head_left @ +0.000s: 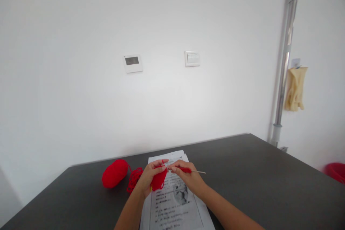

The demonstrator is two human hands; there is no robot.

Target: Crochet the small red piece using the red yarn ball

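My left hand (pixel 151 176) is closed on a piece of red crochet work (pixel 159 180), with a strand of red yarn running over its forefinger. In my right hand (pixel 188 178) is a crochet hook (pixel 185 169) with a red grip, its pale metal end sticking out to the right. The hook's other end meets the crochet work between the two hands, where the fingers hide the stitch. A red ball of yarn (pixel 115 174) lies to the left, beside a loose, tangled red heap (pixel 134 179) near my left wrist. A small yellow bit shows under the work.
Printed sheets of paper (pixel 178 212) lie beneath my hands on the dark table (pixel 237 165). A white wall with a panel (pixel 133 63) and a switch (pixel 192 58) stands behind. Yellow gloves (pixel 295 90) hang by a pipe (pixel 285 61); a red basin (pixel 335 171) is at far right.
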